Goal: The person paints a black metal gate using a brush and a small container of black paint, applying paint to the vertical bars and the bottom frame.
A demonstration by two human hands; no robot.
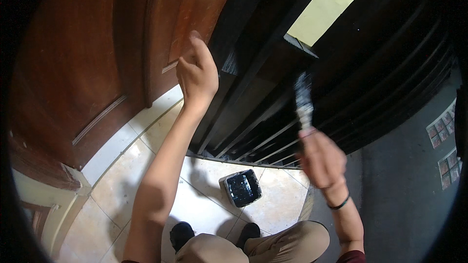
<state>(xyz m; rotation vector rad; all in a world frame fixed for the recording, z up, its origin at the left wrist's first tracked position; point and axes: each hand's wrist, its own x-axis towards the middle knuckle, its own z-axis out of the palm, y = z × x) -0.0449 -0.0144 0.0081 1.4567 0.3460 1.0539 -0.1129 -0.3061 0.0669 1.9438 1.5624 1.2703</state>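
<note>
My right hand [322, 158] is closed round the handle of a paintbrush [304, 100], its bristles pointing up toward a black barred gate [273, 75]. Motion blurs the brush, so I cannot tell whether its tip touches the gate. Raised at the gate's left edge is my left hand [199, 75], with bent fingers, a gap between thumb and forefinger and nothing visible in it. On the floor below, a small square tub [225, 192] holds glossy black paint [242, 188].
A brown panelled wooden door [83, 58] stands at the left. A pale yellow rectangle [326, 7] shows on the gate's upper part. My shoes [182, 235] are on the tiled floor [195, 204] near the tub. A dark grey wall [399, 190] with small pictures [448, 170] curves along the right.
</note>
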